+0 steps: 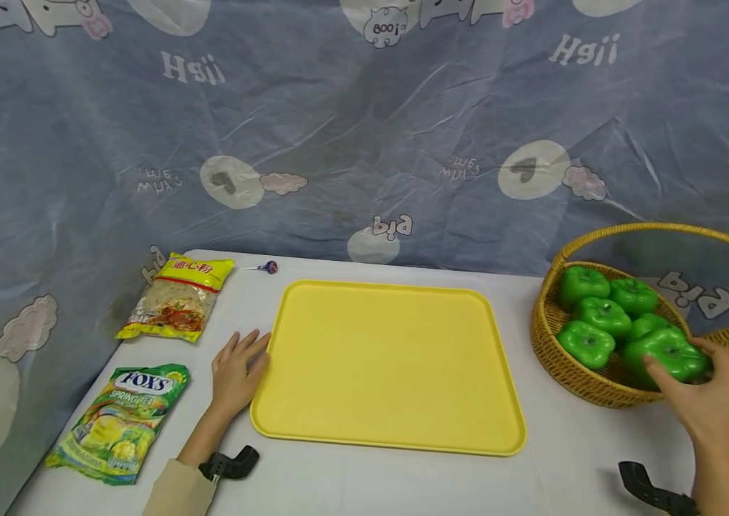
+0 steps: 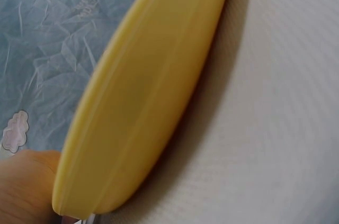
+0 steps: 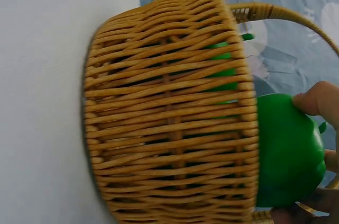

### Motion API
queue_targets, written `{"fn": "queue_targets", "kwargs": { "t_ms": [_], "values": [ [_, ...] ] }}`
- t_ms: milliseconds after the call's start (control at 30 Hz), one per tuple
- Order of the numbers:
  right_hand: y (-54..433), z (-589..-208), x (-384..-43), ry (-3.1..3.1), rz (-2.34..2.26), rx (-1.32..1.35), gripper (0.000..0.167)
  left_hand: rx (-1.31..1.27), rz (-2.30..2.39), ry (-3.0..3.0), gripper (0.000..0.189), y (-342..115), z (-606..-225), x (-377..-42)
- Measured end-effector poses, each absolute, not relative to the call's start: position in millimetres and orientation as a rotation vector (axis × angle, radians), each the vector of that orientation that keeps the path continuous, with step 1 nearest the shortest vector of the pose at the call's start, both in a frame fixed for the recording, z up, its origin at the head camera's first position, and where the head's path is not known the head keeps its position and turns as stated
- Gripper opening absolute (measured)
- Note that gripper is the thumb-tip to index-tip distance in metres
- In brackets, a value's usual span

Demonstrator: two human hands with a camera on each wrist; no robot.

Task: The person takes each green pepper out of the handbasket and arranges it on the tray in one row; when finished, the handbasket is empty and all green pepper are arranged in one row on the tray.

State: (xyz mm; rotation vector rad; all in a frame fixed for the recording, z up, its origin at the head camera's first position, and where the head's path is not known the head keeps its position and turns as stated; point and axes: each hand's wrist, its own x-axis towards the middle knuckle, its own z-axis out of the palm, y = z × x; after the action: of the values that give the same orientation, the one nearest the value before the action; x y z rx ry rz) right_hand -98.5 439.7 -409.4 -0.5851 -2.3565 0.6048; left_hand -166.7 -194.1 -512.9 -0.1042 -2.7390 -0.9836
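Note:
At the right, a wicker basket (image 1: 570, 376) with a tall handle holds several glossy green bell peppers (image 1: 586, 344). My right hand (image 1: 715, 401) grips the nearest green bell pepper (image 1: 667, 351) at the basket's front right, thumb on one side and fingers on the other. In the right wrist view that pepper (image 3: 288, 150) rises above the woven rim, its lower part hidden by the basket wall. My left hand (image 1: 238, 373) rests at the left edge of a yellow tray (image 1: 390, 365), its fingers loosely extended. The tray's side (image 2: 137, 97) fills much of the left wrist view.
On the left lie a yellow-topped pasta bag (image 1: 177, 297) and a green Fox's candy bag (image 1: 122, 423). A lollipop (image 1: 267, 267) lies behind the tray. A grey-blue printed curtain (image 1: 338, 143) hangs along the back of the white table (image 1: 441, 487).

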Motion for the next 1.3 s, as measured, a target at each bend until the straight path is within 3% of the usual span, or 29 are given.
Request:
{"fn": "queue_targets", "kwargs": {
  "t_ms": [267, 500, 933, 1300],
  "values": [
    [413.8, -378.2, -94.3, -2.180, 0.624, -0.481, 0.061, -0.109, -0.991, -2.719, 0.040, -194.9, -515.1, -167.5],
    [355.1, -360.3, -102.9, -2.138, 0.796, -0.256, 0.062, -0.113, -1.000, -2.709, 0.040, -195.0, -516.4, -166.7],
    [177.5, -375.5, -190.6, -2.391, 1.074, 0.387, 0.053, -0.111, -1.006, -2.723, 0.041, -195.1, -515.7, -168.6],
    [36.0, -393.9, -236.2, -2.631, 1.117, 0.612, 0.054, -0.116, -1.001, -2.716, 0.040, -195.7, -515.9, -168.8]
  ]
}}
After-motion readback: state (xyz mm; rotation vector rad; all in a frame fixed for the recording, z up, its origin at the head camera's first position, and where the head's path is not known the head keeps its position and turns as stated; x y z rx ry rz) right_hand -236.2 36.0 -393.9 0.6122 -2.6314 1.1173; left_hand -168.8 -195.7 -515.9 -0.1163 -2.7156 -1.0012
